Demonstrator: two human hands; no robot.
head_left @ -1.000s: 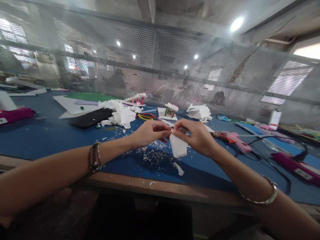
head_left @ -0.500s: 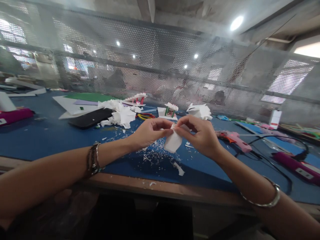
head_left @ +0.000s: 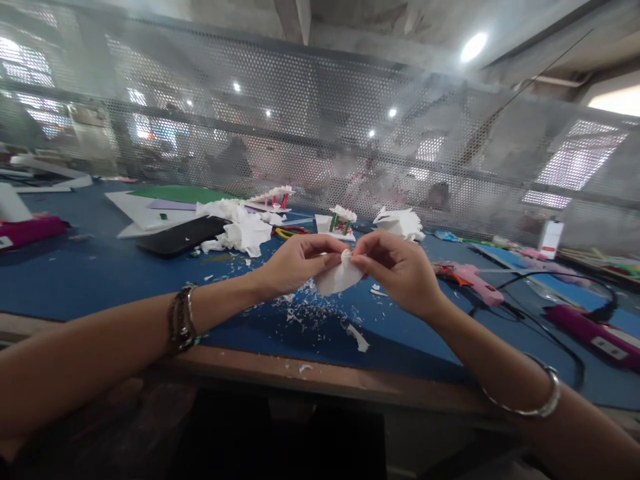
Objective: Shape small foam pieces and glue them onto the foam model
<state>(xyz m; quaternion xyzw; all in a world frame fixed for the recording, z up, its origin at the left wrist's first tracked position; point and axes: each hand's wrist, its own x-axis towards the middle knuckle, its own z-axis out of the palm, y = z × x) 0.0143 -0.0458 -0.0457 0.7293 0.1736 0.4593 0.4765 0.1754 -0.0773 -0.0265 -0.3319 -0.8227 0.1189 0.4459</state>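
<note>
Both of my hands meet above the blue table and pinch one small white foam piece. My left hand grips its left side with closed fingers. My right hand pinches the top right corner. The piece hangs tilted, its lower end swung to the left. Below it lie many white scraps and a larger white sliver.
A pink glue gun with a black cable lies right of my hands. A black phone, a pile of white foam offcuts, small foam models and coloured sheets sit further back. A perforated metal screen closes off the far side.
The white piece has swung from hanging down to tilting left and up. Both hands have risen slightly and stayed pinched on it.
</note>
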